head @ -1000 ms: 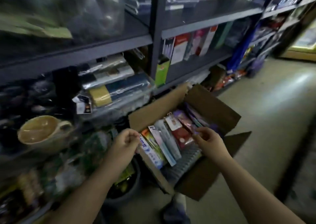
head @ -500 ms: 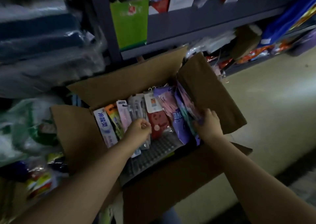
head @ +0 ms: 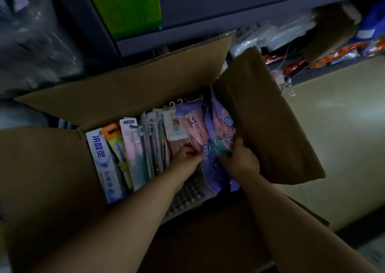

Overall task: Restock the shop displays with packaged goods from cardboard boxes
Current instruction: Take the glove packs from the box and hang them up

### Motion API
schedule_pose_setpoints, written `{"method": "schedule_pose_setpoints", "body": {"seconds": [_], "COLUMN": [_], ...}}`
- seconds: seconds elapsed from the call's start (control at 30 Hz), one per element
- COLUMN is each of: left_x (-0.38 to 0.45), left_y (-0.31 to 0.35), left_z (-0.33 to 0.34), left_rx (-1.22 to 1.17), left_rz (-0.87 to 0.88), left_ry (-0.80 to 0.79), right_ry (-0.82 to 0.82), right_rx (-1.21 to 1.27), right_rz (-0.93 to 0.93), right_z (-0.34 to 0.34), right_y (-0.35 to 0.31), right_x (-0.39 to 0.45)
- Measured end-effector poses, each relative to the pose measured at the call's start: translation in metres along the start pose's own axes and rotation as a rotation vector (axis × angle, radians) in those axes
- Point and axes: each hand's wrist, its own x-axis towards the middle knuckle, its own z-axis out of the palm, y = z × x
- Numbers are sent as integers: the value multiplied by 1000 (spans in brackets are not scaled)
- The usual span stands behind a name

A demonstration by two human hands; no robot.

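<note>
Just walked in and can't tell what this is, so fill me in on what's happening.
A person is bent over an open cardboard box of packaged goods beside the shop shelves. The right hand grips a purple packet at the box's right end, while the left hand reaches among the packets next to it. Nothing is out of the box yet.

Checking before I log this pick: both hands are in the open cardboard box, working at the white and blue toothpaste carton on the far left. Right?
Not quite. In the head view both hands, left hand and right hand, are in the cardboard box, but at the purple packet on its right side; the toothpaste carton lies untouched.
</note>
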Motion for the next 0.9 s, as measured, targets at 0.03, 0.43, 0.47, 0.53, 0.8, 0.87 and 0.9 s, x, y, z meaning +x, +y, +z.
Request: {"method": "schedule_pose_setpoints", "body": {"seconds": [0.03, 0.43, 0.47, 0.53, 0.8, 0.87, 0.9], "left_x": [2, -22, -30, -47, -79, -82, -85], "left_y": [1, 17, 14, 3, -55, -58, -56], "left_z": [3, -16, -28, -55, -121, -118, -114], "left_rx": [-10, -156, -209, -305, -394, -440, -493], "left_rz": [13, 95, 83, 54, -26, -13, -21], "left_ry": [0, 76, 82, 110, 154, 146, 156], "right_ry": [28, 124, 122, 113, -1, -47, -72], "right_rx": [-15, 294, 301, 306, 68, -96, -151], "right_rz": [-16, -143, -143, -155, -263, -319, -346], "right_z": [-4, -52, -56, -60, -23, 0, 12], "right_y": [1, 7, 6, 7, -38, -57, -66], "right_x": [1, -56, -64, -78, -116, -120, -122]}}
